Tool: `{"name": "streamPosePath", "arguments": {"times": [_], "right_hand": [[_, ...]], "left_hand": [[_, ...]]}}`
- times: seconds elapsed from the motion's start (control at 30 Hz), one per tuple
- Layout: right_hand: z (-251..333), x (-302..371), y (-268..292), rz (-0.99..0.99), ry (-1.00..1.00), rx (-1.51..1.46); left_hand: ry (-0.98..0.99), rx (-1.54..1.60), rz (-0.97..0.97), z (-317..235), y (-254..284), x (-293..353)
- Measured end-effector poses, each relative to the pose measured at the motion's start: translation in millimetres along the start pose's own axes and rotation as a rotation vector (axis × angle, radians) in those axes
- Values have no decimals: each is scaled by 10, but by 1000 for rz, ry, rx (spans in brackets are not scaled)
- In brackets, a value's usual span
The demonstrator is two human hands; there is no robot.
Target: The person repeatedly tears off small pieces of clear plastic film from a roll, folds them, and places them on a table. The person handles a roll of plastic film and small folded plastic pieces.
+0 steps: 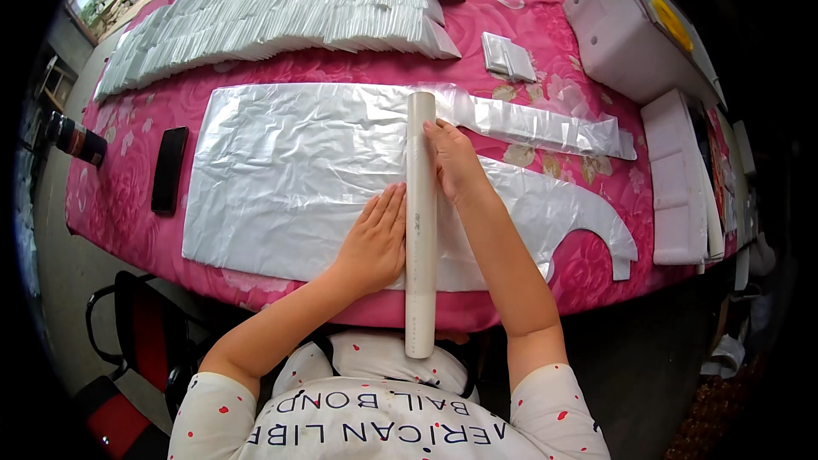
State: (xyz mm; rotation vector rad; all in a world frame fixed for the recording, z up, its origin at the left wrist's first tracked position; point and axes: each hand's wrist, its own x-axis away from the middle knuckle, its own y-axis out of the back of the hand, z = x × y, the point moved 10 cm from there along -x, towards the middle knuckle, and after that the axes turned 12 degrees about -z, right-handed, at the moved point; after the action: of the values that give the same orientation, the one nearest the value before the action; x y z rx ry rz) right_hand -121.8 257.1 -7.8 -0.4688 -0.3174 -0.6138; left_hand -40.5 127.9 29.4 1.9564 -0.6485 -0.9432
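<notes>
1. See pale tube (421, 230) lying across silvery plastic sheet (290, 170), jutting past near edge of pink-covered surface (128, 196); could tip or roll off if bumped there.
2. Note left hand (377, 234) flat, fingers straight and together, at the tube's left side; might wrinkle or drag plastic by pressing sideways.
3. Note right hand (456, 162) with bent fingers at the tube's right side, toward the far end; cannot tell whether gripping; might skew the tube through uneven pushing.
</notes>
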Motion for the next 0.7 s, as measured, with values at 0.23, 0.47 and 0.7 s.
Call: {"name": "streamPosePath", "arguments": {"times": [0.23,0.47,0.7], "right_hand": [[478,-749,686,-164,72,-565],[1395,-993,2656,-540,195,-809],[2208,-758,3022,-509,380,-710]], "left_hand": [[9,-6,-12,-20,34,-4],[29,-2,9,3,14,19],[19,2,5,5,5,19]]}}
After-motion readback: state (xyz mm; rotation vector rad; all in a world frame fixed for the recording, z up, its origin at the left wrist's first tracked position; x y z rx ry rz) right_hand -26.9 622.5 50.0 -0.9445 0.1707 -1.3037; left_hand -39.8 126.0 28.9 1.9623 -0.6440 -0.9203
